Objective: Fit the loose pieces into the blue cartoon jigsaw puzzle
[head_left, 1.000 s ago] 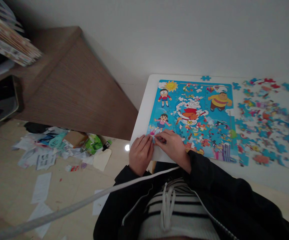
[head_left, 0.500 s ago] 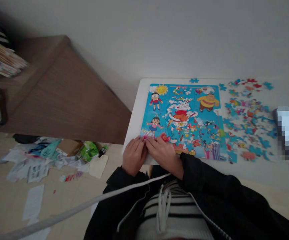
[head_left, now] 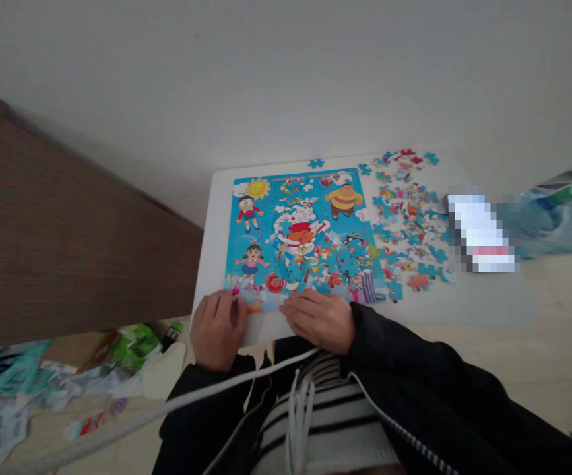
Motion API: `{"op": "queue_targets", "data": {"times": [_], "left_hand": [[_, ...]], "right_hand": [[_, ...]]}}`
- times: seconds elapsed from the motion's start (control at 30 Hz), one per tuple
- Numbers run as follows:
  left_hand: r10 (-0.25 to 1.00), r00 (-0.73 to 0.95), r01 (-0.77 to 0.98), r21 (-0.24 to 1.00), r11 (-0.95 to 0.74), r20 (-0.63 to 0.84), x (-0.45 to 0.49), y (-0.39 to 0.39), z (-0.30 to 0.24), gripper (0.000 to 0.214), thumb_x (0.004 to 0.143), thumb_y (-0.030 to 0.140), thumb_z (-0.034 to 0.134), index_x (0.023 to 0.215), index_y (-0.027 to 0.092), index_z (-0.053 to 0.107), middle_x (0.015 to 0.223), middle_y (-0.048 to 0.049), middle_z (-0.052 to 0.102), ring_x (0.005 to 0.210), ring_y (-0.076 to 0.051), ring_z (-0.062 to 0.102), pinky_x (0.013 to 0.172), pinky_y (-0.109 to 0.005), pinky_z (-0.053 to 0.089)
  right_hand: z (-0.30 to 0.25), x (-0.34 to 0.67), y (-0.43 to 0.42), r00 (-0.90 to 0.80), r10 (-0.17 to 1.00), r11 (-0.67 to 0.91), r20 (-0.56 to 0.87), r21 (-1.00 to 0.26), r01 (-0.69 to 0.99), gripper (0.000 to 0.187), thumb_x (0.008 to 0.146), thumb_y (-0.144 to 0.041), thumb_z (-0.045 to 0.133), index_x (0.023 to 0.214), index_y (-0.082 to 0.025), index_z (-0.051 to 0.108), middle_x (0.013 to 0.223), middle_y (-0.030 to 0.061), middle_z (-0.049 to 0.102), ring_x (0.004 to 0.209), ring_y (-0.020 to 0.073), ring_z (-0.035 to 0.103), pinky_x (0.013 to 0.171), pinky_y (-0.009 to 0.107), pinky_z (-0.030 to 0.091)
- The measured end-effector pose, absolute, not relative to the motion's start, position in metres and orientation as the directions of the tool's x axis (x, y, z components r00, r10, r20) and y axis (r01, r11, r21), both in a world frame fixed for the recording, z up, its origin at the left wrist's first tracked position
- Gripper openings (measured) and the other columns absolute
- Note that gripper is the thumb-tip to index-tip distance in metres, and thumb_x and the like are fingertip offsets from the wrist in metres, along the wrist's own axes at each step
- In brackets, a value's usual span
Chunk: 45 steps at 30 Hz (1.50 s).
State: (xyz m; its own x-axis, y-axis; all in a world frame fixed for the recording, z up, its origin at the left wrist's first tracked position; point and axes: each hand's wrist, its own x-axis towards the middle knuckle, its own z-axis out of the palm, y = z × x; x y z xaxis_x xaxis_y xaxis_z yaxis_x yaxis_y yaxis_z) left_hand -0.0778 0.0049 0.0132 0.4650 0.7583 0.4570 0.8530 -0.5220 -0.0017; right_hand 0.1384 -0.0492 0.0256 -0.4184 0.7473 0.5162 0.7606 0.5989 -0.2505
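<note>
A partly assembled cartoon jigsaw puzzle (head_left: pixel 246 251) lies on a white table, its corners filled with figures and a sun on blue. Loose pieces are scattered over its middle and lower right. My left hand (head_left: pixel 219 330) rests at the puzzle's lower left corner, fingers bent over the edge and thumb apart, with nothing visible in it. Across the bottom edge lies my right hand (head_left: pixel 319 320), fingers stretched flat to the left; what is under them is hidden. A heap of loose puzzle pieces (head_left: pixel 412 227) spreads along the puzzle's right side.
One blue piece (head_left: pixel 317 163) sits above the puzzle near the white table's (head_left: pixel 211 231) back edge. A blurred-out phone (head_left: pixel 483 231) lies to the right of the heap. The brown cabinet (head_left: pixel 82 244) stands at left, and a white cable (head_left: pixel 191 396) crosses before my body.
My hands, together at the puzzle's lower left corner before, are now apart, the right one further right along the bottom edge. The view has turned to the right.
</note>
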Motion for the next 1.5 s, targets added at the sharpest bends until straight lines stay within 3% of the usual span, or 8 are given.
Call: {"op": "queue_targets", "data": {"times": [0.17, 0.37, 0.6, 0.77, 0.9, 1.1, 1.27, 1.5], "left_hand": [[0.745, 0.47, 0.838, 0.025, -0.545, 0.474, -0.064, 0.004, 0.02, 0.006, 0.082, 0.02, 0.052, 0.08, 0.016, 0.056, 0.082, -0.0088, 0.061, 0.082, -0.022, 0.055, 0.076, -0.034, 0.045], [0.634, 0.628, 0.674, 0.092, -0.733, 0.451, -0.016, -0.013, 0.029, 0.013, 0.083, 0.017, 0.054, 0.093, 0.013, 0.06, 0.09, -0.0087, 0.064, 0.088, -0.021, 0.058, 0.086, -0.035, 0.045], [0.675, 0.716, 0.673, 0.079, -0.735, 0.178, 0.047, -0.007, 0.044, 0.038, 0.085, 0.032, 0.053, 0.118, 0.014, 0.053, 0.1, -0.0083, 0.062, 0.094, -0.023, 0.054, 0.084, -0.038, 0.044], [0.664, 0.747, 0.66, 0.093, -0.746, 0.03, 0.064, 0.006, 0.048, 0.037, 0.082, 0.034, 0.057, 0.114, 0.016, 0.056, 0.103, -0.0083, 0.058, 0.099, -0.024, 0.05, 0.086, -0.039, 0.043], [0.663, 0.747, 0.655, 0.12, -0.746, 0.041, 0.064, 0.006, 0.047, 0.032, 0.082, 0.033, 0.058, 0.109, 0.016, 0.059, 0.101, -0.008, 0.059, 0.098, -0.025, 0.05, 0.087, -0.04, 0.041], [0.684, 0.721, 0.673, 0.128, -0.729, 0.11, 0.056, 0.006, 0.046, 0.026, 0.082, 0.033, 0.056, 0.101, 0.016, 0.062, 0.103, -0.0075, 0.061, 0.099, -0.025, 0.052, 0.094, -0.044, 0.038], [0.707, 0.687, 0.695, 0.133, -0.706, 0.164, 0.049, 0.008, 0.043, 0.026, 0.083, 0.032, 0.054, 0.101, 0.015, 0.063, 0.103, -0.0074, 0.063, 0.1, -0.025, 0.053, 0.094, -0.043, 0.039], [0.728, 0.661, 0.725, 0.095, -0.682, 0.18, 0.04, 0.011, 0.04, 0.03, 0.083, 0.029, 0.052, 0.107, 0.012, 0.062, 0.106, -0.0107, 0.063, 0.101, -0.028, 0.053, 0.09, -0.045, 0.042]], "right_hand": [[0.025, 0.204, -0.081, -0.248, 0.83, 0.433, 0.499, -0.297, 0.851, 0.013, 0.082, -0.019, 0.055, 0.089, -0.018, 0.067, 0.081, -0.0008, 0.07, 0.072, 0.0105, 0.061, 0.069, 0.022, 0.048], [0.022, 0.235, -0.095, -0.129, 0.887, 0.287, 0.444, -0.309, 0.907, 0.012, 0.081, -0.019, 0.058, 0.088, -0.018, 0.068, 0.081, 0.0, 0.07, 0.073, 0.0117, 0.06, 0.07, 0.023, 0.047], [0.027, 0.236, -0.083, -0.12, 0.883, 0.281, 0.454, -0.305, 0.91, 0.015, 0.083, -0.024, 0.057, 0.091, -0.02, 0.068, 0.083, 0.001, 0.069, 0.075, 0.0128, 0.061, 0.072, 0.024, 0.047], [0.029, 0.238, -0.076, -0.079, 0.882, 0.26, 0.464, -0.339, 0.904, 0.015, 0.083, -0.024, 0.056, 0.09, -0.02, 0.069, 0.083, 0.0015, 0.07, 0.075, 0.0128, 0.061, 0.07, 0.024, 0.048], [0.027, 0.239, -0.076, -0.06, 0.886, 0.273, 0.46, -0.414, 0.868, 0.015, 0.083, -0.023, 0.055, 0.091, -0.02, 0.068, 0.083, 0.0021, 0.07, 0.075, 0.013, 0.062, 0.071, 0.025, 0.049], [0.03, 0.248, -0.082, 0.117, 0.873, 0.168, 0.473, -0.519, 0.838, 0.014, 0.081, -0.021, 0.056, 0.086, -0.02, 0.069, 0.073, 0.002, 0.068, 0.067, 0.0123, 0.06, 0.066, 0.025, 0.048], [0.036, 0.259, -0.092, 0.248, 0.858, 0.036, 0.449, -0.535, 0.844, 0.014, 0.081, -0.021, 0.057, 0.085, -0.017, 0.07, 0.053, -0.0032, 0.054, 0.045, 0.0064, 0.046, 0.049, 0.02, 0.041], [0.034, 0.276, -0.108, 0.443, 0.773, -0.181, 0.454, -0.511, 0.84, 0.02, 0.079, -0.032, 0.058, 0.077, -0.017, 0.07, 0.041, -0.0077, 0.035, 0.035, 0.0044, 0.034, 0.039, 0.018, 0.031]]}}
